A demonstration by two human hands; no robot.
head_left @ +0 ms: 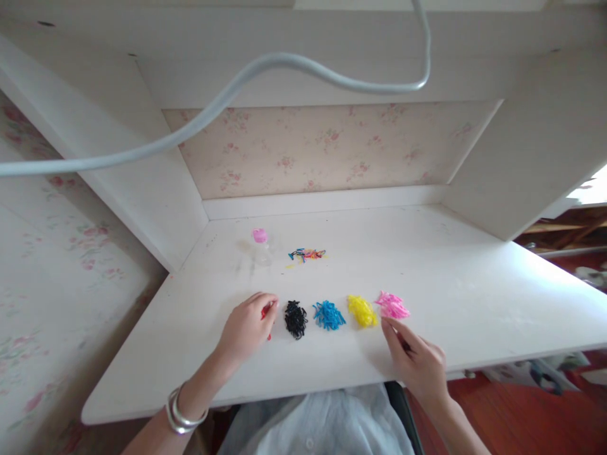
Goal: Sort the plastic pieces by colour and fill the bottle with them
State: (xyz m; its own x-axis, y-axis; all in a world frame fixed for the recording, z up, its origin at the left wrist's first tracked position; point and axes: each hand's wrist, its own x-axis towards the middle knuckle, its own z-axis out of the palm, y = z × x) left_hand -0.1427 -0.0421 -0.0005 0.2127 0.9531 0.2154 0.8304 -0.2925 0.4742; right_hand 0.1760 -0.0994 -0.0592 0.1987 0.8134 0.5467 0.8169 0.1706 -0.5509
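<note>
On the white desk (pixel 450 272) lie small piles of plastic pieces in a row: black (pixel 296 319), blue (pixel 329 315), yellow (pixel 362 311) and pink (pixel 392 305). My left hand (pixel 247 328), with silver bangles on the wrist, rests over a red pile (pixel 267 311), fingers curled on some red pieces. My right hand (pixel 417 363) lies just in front of the pink pile, fingers drawn together with the fingertips near it. Further back sits a small mixed heap of coloured pieces (pixel 307 254).
A small clear bottle with a pink cap (pixel 260 246) stands at the back left of the desk. White side panels and a floral back wall enclose the desk. A grey cable (pixel 213 107) hangs across the top. Red floor shows at the right.
</note>
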